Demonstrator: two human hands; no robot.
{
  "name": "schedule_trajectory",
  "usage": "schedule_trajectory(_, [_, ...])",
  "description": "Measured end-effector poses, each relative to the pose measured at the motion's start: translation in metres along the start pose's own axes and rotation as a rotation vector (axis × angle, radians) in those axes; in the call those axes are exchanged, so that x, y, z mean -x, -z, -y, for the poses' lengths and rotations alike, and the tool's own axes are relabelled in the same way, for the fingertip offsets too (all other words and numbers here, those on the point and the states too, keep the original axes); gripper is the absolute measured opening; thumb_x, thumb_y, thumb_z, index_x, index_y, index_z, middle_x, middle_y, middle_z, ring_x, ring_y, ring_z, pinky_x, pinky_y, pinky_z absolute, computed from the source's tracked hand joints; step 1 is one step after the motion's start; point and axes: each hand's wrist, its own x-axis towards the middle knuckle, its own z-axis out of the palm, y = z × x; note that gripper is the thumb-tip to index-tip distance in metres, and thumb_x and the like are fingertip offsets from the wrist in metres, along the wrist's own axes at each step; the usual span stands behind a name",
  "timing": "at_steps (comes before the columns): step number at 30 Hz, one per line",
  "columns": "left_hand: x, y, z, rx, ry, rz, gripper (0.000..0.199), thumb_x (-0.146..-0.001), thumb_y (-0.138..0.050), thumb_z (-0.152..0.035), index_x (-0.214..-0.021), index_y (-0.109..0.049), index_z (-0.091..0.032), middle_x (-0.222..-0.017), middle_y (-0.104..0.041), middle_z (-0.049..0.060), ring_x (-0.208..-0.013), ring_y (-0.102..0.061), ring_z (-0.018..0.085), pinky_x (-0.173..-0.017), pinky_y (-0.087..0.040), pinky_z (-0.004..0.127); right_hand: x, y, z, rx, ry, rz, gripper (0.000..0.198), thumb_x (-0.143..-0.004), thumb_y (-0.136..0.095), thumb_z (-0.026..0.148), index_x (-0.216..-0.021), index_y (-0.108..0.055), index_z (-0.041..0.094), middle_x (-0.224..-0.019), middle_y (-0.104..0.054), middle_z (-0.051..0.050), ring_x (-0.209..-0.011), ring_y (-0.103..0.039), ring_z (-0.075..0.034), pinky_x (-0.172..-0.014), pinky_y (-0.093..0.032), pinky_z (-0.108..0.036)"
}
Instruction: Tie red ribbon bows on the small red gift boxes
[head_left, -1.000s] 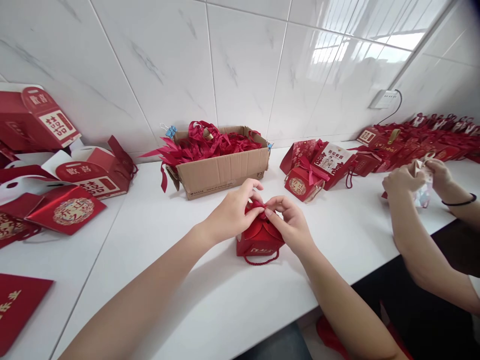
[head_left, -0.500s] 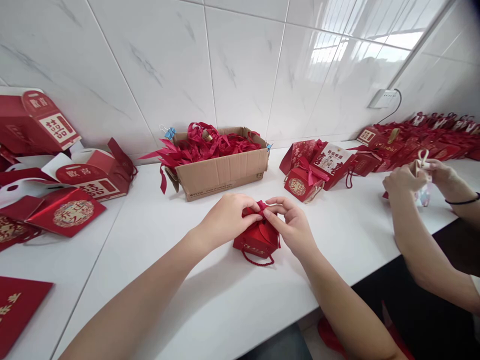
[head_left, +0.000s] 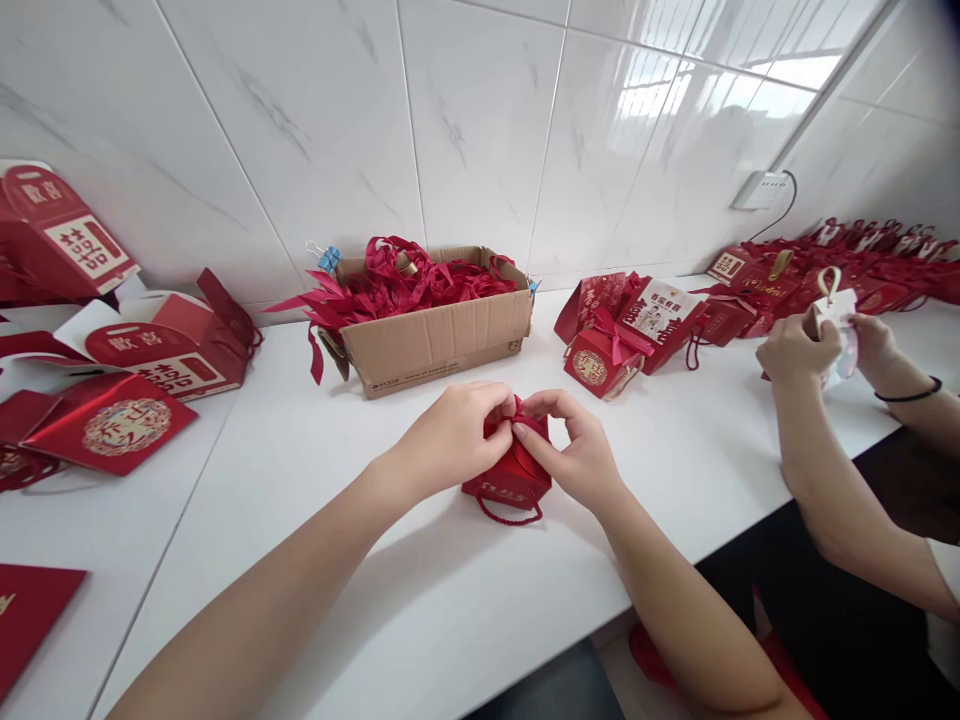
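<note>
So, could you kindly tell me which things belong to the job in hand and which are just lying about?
Seemingly in the job:
red box
red ribbon on its top, between the fingers
probably the loose ribbons in the cardboard carton

Apparently just lying about:
flat red piece, lower left
bow-tied box, untouched

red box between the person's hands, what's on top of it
Atop the red box are red flaps and a red ribbon, pinched by the left hand and right hand; these cover most of the ribbon, hiding any knot.
</note>
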Motion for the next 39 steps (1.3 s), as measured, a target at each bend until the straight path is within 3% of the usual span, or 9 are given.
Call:
schedule_trajectory(4, [0.0, 0.0, -0.002, -0.041, -0.027, 0.022, 0.009, -0.075, -0.049, -0.012, -0.072, -0.055, -0.018, -0.073, -0.058, -0.001, -0.065, -0.051, 0.013, -0.059, -0.04, 0.025, 0.0, 0.001, -0.002, 0.05, 0.048, 0.02, 0.013, -0.08, -0.061, 0.018, -0.092, -0.059, 0.021, -0.086, -0.068, -0.003, -0.08, -0.064, -0.017, -0.077, -0.053, -0.033])
schedule_trajectory(13, [0.002, 0.005, -0.001, -0.082, 0.113, 0.091, 0.006, -0.074, -0.047, -0.015, -0.073, -0.049, -0.02, -0.074, -0.059, -0.001, -0.064, -0.052, 0.015, -0.053, -0.037, 0.026, -0.003, 0.005, -0.007, 0.071, 0.047, 0.043, 0.013, -0.08, -0.063, 0.022, -0.092, -0.061, 0.022, -0.087, -0.068, -0.003, -0.082, -0.064, -0.019, -0.081, -0.052, -0.036])
schedule_trajectory(16, [0.002, 0.006, 0.003, -0.071, 0.101, 0.128, 0.008, -0.073, -0.046, -0.014, -0.068, -0.047, -0.02, -0.071, -0.057, -0.001, -0.061, -0.051, 0.014, -0.052, -0.036, 0.025, -0.005, 0.006, -0.009, 0.09, 0.028, -0.005, 0.018, -0.082, -0.063, 0.033, -0.096, -0.063, 0.022, -0.109, -0.065, -0.008, -0.106, -0.06, -0.023, -0.095, -0.046, -0.04])
schedule_trajectory(19, [0.001, 0.008, 0.007, -0.094, 0.057, 0.127, 0.011, -0.072, -0.044, -0.01, -0.067, -0.046, -0.02, -0.072, -0.056, -0.001, -0.063, -0.051, 0.014, -0.055, -0.037, 0.025, -0.007, 0.005, -0.012, 0.011, -0.143, 0.036, 0.03, -0.09, -0.049, 0.043, -0.106, -0.062, 0.021, -0.124, -0.06, -0.01, -0.116, -0.055, -0.023, -0.099, -0.043, -0.04])
schedule_trajectory(25, [0.0, 0.016, 0.014, -0.107, 0.045, 0.139, 0.017, -0.074, -0.043, -0.01, -0.074, -0.058, -0.019, -0.081, -0.06, 0.001, -0.069, -0.055, 0.014, -0.059, -0.04, 0.025, -0.007, 0.004, -0.01, -0.074, -0.352, 0.095, 0.04, -0.088, -0.048, 0.052, -0.111, -0.057, 0.02, -0.108, -0.066, -0.007, -0.08, -0.062, -0.016, -0.07, -0.051, -0.03])
schedule_trajectory(30, [0.004, 0.026, 0.015, -0.07, 0.056, 0.233, 0.019, -0.075, -0.046, -0.015, -0.078, -0.063, -0.021, -0.08, -0.062, 0.001, -0.068, -0.056, 0.015, -0.055, -0.041, 0.024, -0.007, 0.008, -0.008, -0.004, -0.27, 0.241, 0.035, -0.09, -0.047, 0.048, -0.097, -0.066, 0.019, -0.098, -0.069, -0.006, -0.084, -0.062, -0.017, -0.072, -0.05, -0.029])
schedule_trajectory(35, [0.009, 0.037, 0.014, -0.101, 0.038, 0.312, 0.017, -0.077, -0.047, -0.019, -0.074, -0.063, -0.021, -0.086, -0.063, 0.002, -0.073, -0.057, 0.016, -0.057, -0.042, 0.026, -0.007, 0.031, -0.003, 0.126, -0.232, 0.168, 0.029, -0.087, -0.056, 0.045, -0.084, -0.062, 0.017, -0.06, -0.059, 0.001, -0.056, -0.057, -0.013, -0.053, -0.045, -0.025])
schedule_trajectory(37, [0.011, 0.039, 0.014, -0.095, 0.036, 0.329, 0.015, -0.077, -0.048, -0.019, -0.073, -0.063, -0.021, -0.086, -0.064, 0.002, -0.072, -0.057, 0.016, -0.058, -0.042, 0.026, -0.006, 0.047, 0.003, 0.082, -0.209, 0.361, 0.028, -0.087, -0.057, 0.044, -0.079, -0.06, 0.017, -0.058, -0.059, 0.001, -0.052, -0.055, -0.011, -0.047, -0.042, -0.022])
schedule_trajectory(39, [0.012, 0.04, 0.014, -0.086, 0.034, 0.339, 0.014, -0.077, -0.05, -0.02, -0.072, -0.062, -0.02, -0.085, -0.064, 0.002, -0.07, -0.057, 0.015, -0.058, -0.042, 0.026, -0.005, 0.063, 0.008, -0.014, -0.119, 0.778, 0.023, -0.085, -0.061, 0.039, -0.082, -0.065, 0.017, -0.066, -0.066, -0.002, -0.053, -0.056, -0.01, -0.048, -0.042, -0.021])
